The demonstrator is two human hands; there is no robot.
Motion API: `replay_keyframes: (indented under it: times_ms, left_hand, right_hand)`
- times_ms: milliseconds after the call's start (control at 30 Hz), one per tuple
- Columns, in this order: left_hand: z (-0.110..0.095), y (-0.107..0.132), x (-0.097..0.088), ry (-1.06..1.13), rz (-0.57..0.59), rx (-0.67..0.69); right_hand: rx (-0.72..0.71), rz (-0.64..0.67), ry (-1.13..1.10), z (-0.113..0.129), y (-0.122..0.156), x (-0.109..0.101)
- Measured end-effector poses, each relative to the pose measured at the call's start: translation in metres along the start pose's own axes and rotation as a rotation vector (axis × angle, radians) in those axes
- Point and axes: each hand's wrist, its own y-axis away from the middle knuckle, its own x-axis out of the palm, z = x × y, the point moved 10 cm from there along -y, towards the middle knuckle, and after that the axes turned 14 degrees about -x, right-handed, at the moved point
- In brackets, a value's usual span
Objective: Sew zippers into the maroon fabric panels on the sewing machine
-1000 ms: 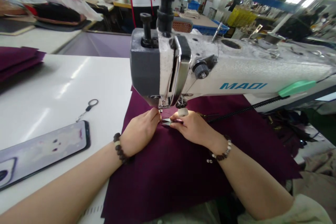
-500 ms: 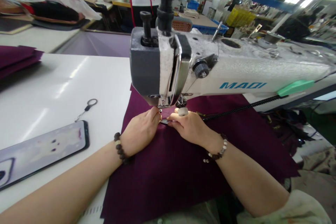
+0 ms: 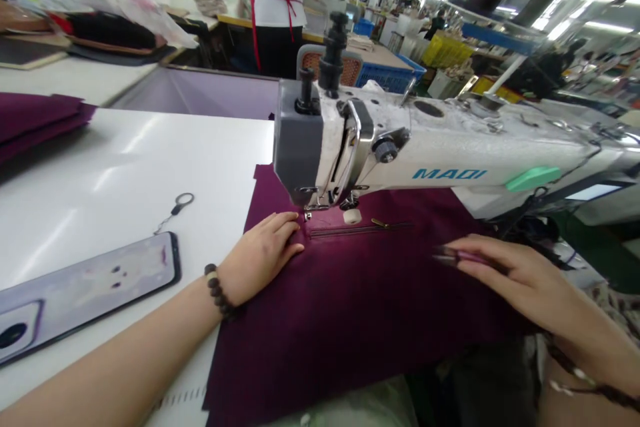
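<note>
A dark purple fabric piece (image 3: 350,300) with a sewn-in zipper (image 3: 360,229) lies under the needle of a white MAQI sewing machine (image 3: 440,153). My left hand (image 3: 263,257) rests flat on the fabric just left of the presser foot, fingers stretched out. Over the fabric's right part, my right hand (image 3: 515,277) is blurred by motion. It holds a small thread snipper (image 3: 450,255) pinched in its fingers, well clear of the needle.
A phone (image 3: 85,290) lies on the white table at the left, with a small key ring (image 3: 177,203) beside it. Folded purple fabric (image 3: 35,120) sits at far left. A person in a red apron (image 3: 275,7) stands behind the machine.
My right hand has pulled back to the right with the snipper, away from the needle. My left hand has flattened on the fabric. The camera has tilted back a little.
</note>
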Motion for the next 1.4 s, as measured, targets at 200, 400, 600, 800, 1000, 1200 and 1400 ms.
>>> replay_keyframes:
  times_ms: [200, 400, 600, 800, 1000, 1200, 1400]
  left_hand:
    - [-0.002, 0.004, 0.008, -0.113, 0.028, 0.009]
    - [0.000, 0.005, 0.013, -0.192, 0.041, -0.015]
    - [-0.002, 0.005, 0.015, -0.280, 0.052, -0.005]
    - [0.005, 0.005, 0.010, -0.372, 0.130, -0.043]
    - [0.003, 0.009, 0.003, -0.386, 0.220, -0.063]
    - [-0.005, 0.007, 0.004, -0.306, 0.303, -0.039]
    - [-0.013, 0.003, 0.011, -0.218, 0.202, 0.074]
  right_hand:
    - [0.440, -0.387, 0.490, -0.100, 0.094, -0.059]
    - [0.205, -0.475, 0.611, -0.011, 0.053, -0.046]
    - [-0.044, 0.086, 0.341, 0.088, -0.037, 0.099]
    - [-0.088, 0.224, 0.355, 0.070, -0.069, 0.145]
    - [-0.239, 0.321, 0.302, 0.055, -0.087, 0.139]
    - [-0.228, 0.395, 0.330, 0.038, -0.114, 0.124]
    - [-0.173, 0.245, 0.332, 0.038, -0.147, 0.122]
